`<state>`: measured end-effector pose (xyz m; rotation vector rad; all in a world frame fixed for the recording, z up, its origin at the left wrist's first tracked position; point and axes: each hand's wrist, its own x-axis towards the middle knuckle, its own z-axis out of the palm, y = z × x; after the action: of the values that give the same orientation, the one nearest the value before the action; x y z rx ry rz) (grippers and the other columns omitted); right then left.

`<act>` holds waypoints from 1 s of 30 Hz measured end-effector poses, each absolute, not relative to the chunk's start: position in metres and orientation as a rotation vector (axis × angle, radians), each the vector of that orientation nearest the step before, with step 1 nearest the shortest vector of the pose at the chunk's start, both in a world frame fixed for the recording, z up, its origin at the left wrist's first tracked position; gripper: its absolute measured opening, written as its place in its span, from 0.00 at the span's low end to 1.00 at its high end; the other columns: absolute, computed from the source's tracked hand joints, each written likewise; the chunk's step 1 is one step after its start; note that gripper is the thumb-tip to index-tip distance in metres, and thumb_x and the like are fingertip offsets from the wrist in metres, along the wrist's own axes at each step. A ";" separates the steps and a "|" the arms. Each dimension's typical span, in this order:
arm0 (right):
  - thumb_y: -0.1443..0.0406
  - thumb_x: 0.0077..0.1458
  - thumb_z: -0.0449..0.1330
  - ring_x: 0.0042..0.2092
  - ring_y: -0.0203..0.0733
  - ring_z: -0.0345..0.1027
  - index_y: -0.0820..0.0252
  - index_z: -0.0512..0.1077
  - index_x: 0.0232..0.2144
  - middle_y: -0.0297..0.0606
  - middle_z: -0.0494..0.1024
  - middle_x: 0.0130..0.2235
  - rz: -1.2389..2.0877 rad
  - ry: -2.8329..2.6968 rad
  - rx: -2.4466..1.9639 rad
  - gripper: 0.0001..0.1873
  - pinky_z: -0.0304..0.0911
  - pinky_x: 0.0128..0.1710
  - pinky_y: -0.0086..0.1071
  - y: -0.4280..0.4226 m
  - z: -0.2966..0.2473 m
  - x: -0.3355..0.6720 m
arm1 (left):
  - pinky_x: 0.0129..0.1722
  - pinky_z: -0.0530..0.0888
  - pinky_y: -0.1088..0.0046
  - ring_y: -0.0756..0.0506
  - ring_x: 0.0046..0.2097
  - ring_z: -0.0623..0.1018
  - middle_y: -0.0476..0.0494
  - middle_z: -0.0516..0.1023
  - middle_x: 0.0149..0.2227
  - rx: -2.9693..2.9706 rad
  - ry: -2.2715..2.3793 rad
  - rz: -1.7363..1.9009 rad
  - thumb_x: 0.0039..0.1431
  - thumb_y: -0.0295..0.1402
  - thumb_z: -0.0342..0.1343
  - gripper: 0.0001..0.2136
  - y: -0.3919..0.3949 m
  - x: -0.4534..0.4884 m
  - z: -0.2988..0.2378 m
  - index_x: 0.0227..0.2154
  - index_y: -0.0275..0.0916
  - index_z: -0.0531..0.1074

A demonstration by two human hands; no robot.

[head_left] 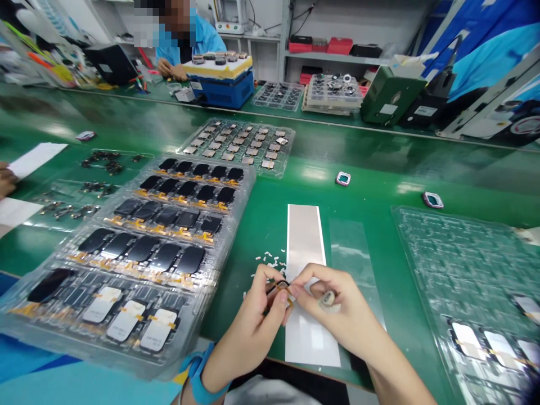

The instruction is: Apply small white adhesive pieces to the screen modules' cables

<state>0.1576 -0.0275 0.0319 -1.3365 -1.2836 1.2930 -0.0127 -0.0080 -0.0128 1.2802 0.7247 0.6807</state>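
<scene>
My left hand grips a small display module by its edges; a dark rim and a bit of orange ribbon cable show between the fingers. Thumb and forefinger of my right hand pinch together at the module's right side, and whatever they hold there is too small to make out. A pale finger cot appears to cover one curled right finger. Beneath both hands lies a long white-edged sheet, with a clear film to its right. Small white scraps are scattered left of the sheet.
At left, a clear tray carries rows of display modules. Behind it sits a tray of small parts. Another tray is at right. Two watch-like frames lie beyond. A co-worker sits opposite; another person's hand shows at far left.
</scene>
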 end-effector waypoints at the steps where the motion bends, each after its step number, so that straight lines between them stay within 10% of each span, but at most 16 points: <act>1: 0.65 0.54 0.63 0.23 0.28 0.58 0.60 0.72 0.27 0.29 0.73 0.24 1.285 -1.283 -1.345 0.06 0.55 0.23 0.22 -0.027 0.032 0.158 | 0.27 0.58 0.76 0.52 0.28 0.60 0.56 0.59 0.27 1.282 0.724 0.683 0.72 0.43 0.45 0.09 -0.008 -0.012 -0.014 0.40 0.44 0.56; 12: 0.58 0.60 0.59 0.31 0.35 0.64 0.58 0.72 0.27 0.32 0.72 0.28 1.260 -1.235 -1.331 0.13 0.61 0.31 0.27 -0.025 0.031 0.167 | 0.29 0.63 0.75 0.51 0.28 0.64 0.56 0.63 0.27 1.365 0.802 0.672 0.72 0.40 0.45 0.08 -0.005 -0.010 -0.009 0.38 0.44 0.56; 16: 0.52 0.66 0.51 0.35 0.36 0.64 0.57 0.72 0.26 0.34 0.70 0.31 0.887 -1.142 -1.395 0.22 0.60 0.37 0.29 -0.033 0.037 0.188 | 0.43 0.69 0.66 0.46 0.42 0.75 0.47 0.75 0.39 1.735 0.849 0.562 0.73 0.34 0.42 0.04 -0.005 -0.010 0.001 0.42 0.43 0.61; 20: 0.52 0.67 0.52 0.31 0.34 0.66 0.58 0.72 0.26 0.34 0.72 0.30 0.670 -1.068 -1.525 0.23 0.62 0.33 0.27 -0.041 0.026 0.197 | 0.58 0.65 0.55 0.39 0.63 0.64 0.39 0.73 0.57 2.200 0.726 0.464 0.71 0.27 0.43 0.08 -0.007 -0.004 0.010 0.49 0.41 0.61; 30: 0.55 0.58 0.64 0.34 0.41 0.77 0.59 0.75 0.31 0.38 0.75 0.34 0.883 -0.946 -1.465 0.13 0.74 0.36 0.30 -0.029 -0.010 0.172 | 0.60 0.66 0.44 0.31 0.66 0.63 0.37 0.78 0.54 2.596 0.768 0.294 0.69 0.27 0.45 0.14 -0.001 -0.002 0.011 0.55 0.34 0.64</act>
<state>0.1722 -0.0295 -0.0095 -1.4648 -0.9462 0.8832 -0.0019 -0.0005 0.0113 2.5960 0.7684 0.2937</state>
